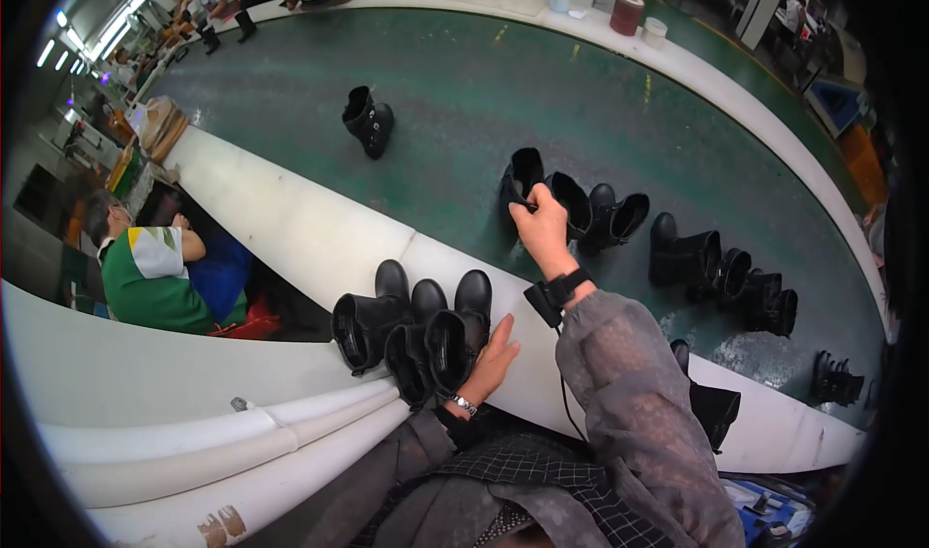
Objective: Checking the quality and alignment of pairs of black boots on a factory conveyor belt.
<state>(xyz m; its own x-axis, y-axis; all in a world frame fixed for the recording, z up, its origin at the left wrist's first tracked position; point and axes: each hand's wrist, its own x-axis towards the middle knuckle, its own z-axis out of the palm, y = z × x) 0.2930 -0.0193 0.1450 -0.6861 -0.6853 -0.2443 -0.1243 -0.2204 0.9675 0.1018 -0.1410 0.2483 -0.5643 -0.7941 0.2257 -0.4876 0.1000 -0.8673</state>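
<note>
The right hand [542, 227] reaches out over the green conveyor belt [464, 83] and grips the top rim of a black boot [521, 175]. Its fingers [527, 209] are curled tight around the boot's opening, pinching the shaft edge. This boot stands on the belt, just beyond the white rim [290, 219] that borders the belt on the near side. A second black boot [573, 204] stands touching the gripped boot on its right, and a third [619, 217] sits just beside that one.

The left hand [492, 359] rests on the white rim, nearer the person than the gripped boot. Its fingers [503, 330] are held together and lie flat against the side of a cluster of three black boots [411, 330]. The cluster sits on the rim, toes pointing towards the belt, the boots touching one another.

Further right of the gripped boot, a row of black boots [726, 272] stands along the belt. A single pair of boots [369, 120] stands well apart, far up the belt. A seated worker in a green and white top [160, 277] is positioned left of the rim, below its level.
</note>
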